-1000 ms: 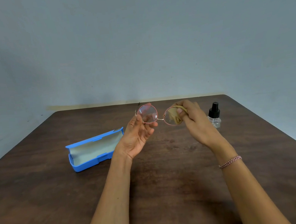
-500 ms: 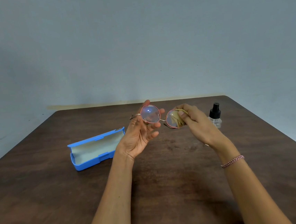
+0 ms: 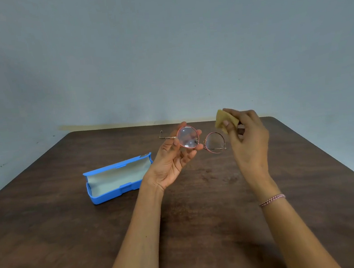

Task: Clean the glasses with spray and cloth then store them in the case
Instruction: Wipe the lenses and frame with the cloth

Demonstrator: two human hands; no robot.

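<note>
Pinches round pink-rimmed glasses (image 3: 214, 142) by one lens in the left grip (image 3: 170, 162) over the far middle of the brown wooden counter (image 3: 200, 207), clasps a folded yellow cloth (image 3: 224, 119) in the right grip (image 3: 248, 142) just beside them, probably nears the end of wiping, needs arms folded next for the open blue case (image 3: 115, 178).

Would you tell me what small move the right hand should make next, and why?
Probably bring the yellow cloth in the right hand down onto the lens by the left hand: the cloth is held clear of the glasses, and that lens looks hazier than the other.
</note>
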